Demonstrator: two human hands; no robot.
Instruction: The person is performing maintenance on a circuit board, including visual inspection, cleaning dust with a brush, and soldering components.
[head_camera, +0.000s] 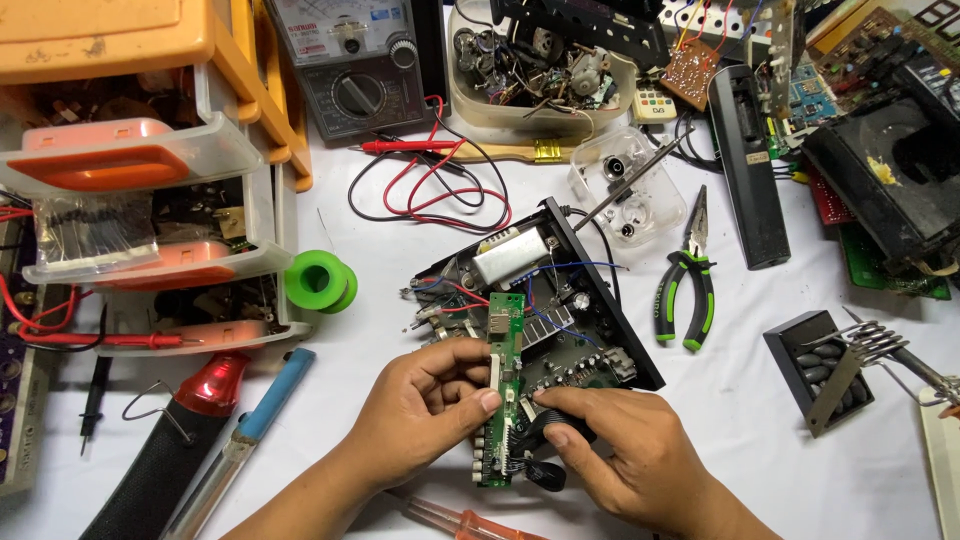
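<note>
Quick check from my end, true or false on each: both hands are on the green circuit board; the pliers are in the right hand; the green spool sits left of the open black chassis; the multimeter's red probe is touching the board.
1. Both hands are on the green circuit board. True: the left hand pinches its edge, and the right hand is at its lower end.
2. The pliers are in the right hand. False: they lie on the table, right of the black chassis.
3. The green spool sits left of the chassis. True.
4. The red probe touches the board. False: it lies by the multimeter.
</note>
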